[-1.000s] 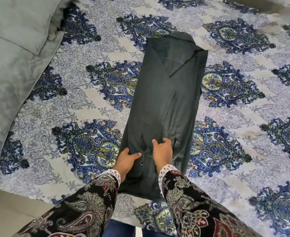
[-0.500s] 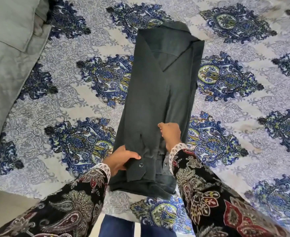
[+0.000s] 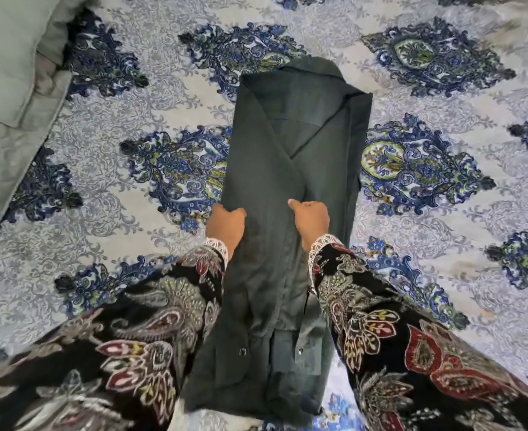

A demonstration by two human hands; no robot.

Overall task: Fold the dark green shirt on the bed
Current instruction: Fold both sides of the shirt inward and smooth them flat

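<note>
The dark green shirt (image 3: 290,157) lies on the patterned bedspread (image 3: 443,244) as a long narrow strip, sides folded in, collar end at the far side. My left hand (image 3: 227,227) grips its left edge about halfway along. My right hand (image 3: 311,220) is closed on the cloth near the middle seam. The near part of the shirt, with its sleeve cuffs and snap buttons (image 3: 300,349), is lifted between my forearms toward the far end. My patterned sleeves hide part of the shirt's near edges.
A grey-green quilt and pillow (image 3: 11,88) lie along the left side of the bed. The blue-and-white bedspread stretches out to the right and far side of the shirt. The bed's near edge is at the bottom of the view.
Both hands closed on the shirt's near end and lifted it, carrying it forward up the strip. The cuffs, earlier flat on the bed, now hang between my forearms.
</note>
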